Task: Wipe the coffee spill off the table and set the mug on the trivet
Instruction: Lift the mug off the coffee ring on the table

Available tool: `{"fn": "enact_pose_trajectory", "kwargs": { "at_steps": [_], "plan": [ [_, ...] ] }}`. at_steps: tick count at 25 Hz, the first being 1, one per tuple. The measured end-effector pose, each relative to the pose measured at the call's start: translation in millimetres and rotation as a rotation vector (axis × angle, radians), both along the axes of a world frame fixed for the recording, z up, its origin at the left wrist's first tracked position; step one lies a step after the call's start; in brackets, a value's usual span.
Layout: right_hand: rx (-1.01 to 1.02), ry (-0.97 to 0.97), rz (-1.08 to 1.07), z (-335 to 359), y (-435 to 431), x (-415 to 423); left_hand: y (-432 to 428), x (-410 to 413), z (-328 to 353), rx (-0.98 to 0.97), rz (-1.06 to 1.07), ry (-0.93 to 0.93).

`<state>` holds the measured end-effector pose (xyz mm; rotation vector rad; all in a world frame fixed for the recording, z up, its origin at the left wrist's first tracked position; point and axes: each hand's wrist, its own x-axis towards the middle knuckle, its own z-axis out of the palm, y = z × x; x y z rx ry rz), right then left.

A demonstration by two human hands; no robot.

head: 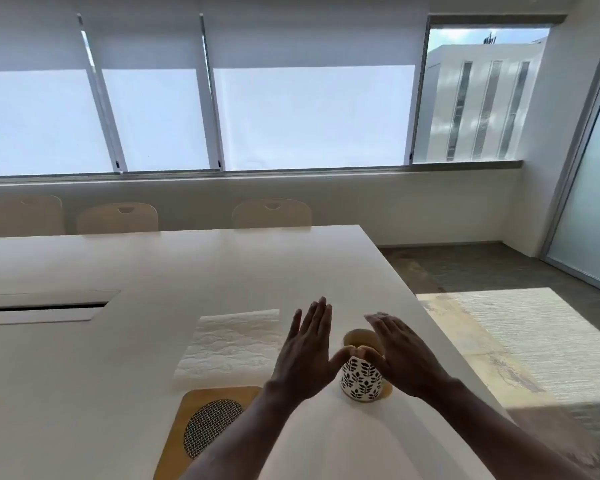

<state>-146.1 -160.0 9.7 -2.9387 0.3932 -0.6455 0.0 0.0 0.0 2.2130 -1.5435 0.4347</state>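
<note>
A white mug (361, 381) with a black leaf pattern stands on the white table (153, 265) near its right edge, coffee inside. A thin brown spill (388, 390) shows at the mug's right base. My left hand (305, 355) and my right hand (400, 353) hover flat above the mug, fingers spread, thumbs almost touching over its rim, holding nothing. A white paper towel (231, 344) lies flat to the left of the mug. The wooden trivet (201, 403) with a dark woven round centre sits in front of the towel, partly behind my left forearm.
The table's right edge runs close beside the mug, with floor and a sunlit patch (520, 344) beyond. A cable slot (42, 308) is set into the table at left. Three chairs (271, 213) stand along the far side under the windows.
</note>
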Motion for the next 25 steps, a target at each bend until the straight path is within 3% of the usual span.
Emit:
{"fn": "enact_pose_trajectory", "kwargs": {
  "at_steps": [9,16,25],
  "plan": [
    [0.469,0.153,0.063,-12.5,-22.5,-14.4,-7.4,-11.8,-16.0,0.087,-0.092,0.175],
    [0.569,0.063,0.132,-11.7,-34.0,-13.7,-13.3,-14.9,-14.6,-0.009,-0.135,0.648],
    [0.671,0.046,0.179,-13.5,-48.4,-12.4,-25.8,-9.6,-17.5,-0.064,-0.101,0.742]
  ]
}}
